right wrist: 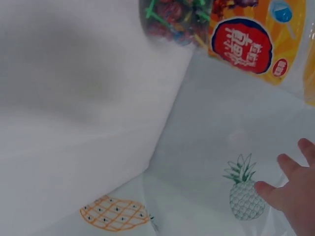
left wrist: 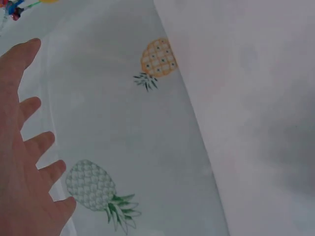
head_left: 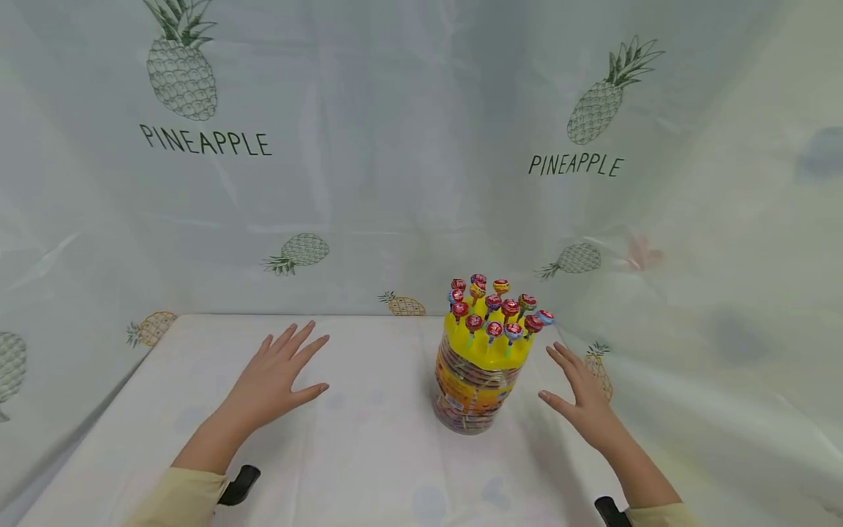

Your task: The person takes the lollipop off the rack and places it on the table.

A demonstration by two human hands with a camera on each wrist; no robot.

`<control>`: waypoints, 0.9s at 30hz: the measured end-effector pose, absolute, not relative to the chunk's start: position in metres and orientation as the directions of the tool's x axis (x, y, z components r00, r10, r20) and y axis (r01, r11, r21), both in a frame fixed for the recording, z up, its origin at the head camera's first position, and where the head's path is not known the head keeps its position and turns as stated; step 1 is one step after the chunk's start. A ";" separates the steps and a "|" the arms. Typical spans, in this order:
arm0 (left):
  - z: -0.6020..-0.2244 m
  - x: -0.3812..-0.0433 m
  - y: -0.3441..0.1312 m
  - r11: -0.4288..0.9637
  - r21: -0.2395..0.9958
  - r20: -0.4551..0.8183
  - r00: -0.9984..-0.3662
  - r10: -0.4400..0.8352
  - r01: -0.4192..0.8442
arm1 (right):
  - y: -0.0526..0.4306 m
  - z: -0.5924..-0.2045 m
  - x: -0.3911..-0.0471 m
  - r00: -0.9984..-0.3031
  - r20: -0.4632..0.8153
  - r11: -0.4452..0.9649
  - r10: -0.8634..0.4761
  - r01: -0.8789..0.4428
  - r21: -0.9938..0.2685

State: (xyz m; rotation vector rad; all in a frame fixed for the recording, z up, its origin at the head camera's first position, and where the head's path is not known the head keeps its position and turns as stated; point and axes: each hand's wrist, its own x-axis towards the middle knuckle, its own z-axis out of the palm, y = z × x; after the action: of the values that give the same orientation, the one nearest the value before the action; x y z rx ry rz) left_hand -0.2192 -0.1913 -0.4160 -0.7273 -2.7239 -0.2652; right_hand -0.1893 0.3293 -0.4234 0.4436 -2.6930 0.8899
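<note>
A: Grip state?
B: My left grip [head_left: 273,380]: fingers spread wide, holding nothing. My right grip [head_left: 587,406]: fingers extended, thumb apart, also unloaded.
A: Lollipop jar [head_left: 474,388]?
B: Standing on the surface [head_left: 356,454] between my grips, nearer the right, touching neither.

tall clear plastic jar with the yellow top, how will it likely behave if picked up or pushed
The tall clear plastic jar is probably fairly heavy, as wrapped lollipops show through its wall. Its smooth sides may feel slippery. Pushed high, near the yellow top, it could tip, being taller than wide.
</note>
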 end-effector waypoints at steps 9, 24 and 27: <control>-0.405 -0.237 -0.144 0.794 0.164 0.364 -0.784 0.503 0.586 | 0.308 -0.414 -0.188 -0.891 0.446 0.500 -0.084 -0.425 -0.755; -0.376 -0.269 -0.071 0.671 0.269 0.454 -0.705 0.544 0.691 | 0.263 -0.418 -0.197 -0.916 0.394 0.210 0.084 -0.370 -0.905; -0.374 -0.275 -0.061 0.622 0.365 0.440 -0.717 0.541 0.693 | 0.256 -0.423 -0.199 -0.915 0.376 0.105 0.146 -0.364 -0.926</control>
State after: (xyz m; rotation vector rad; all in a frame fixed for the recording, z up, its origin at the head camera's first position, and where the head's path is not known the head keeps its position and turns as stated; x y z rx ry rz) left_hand -0.2745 -0.0607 -0.3738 -1.0005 -2.5604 -0.7548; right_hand -0.1988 0.2561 -0.4231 0.2130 -2.0169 1.8660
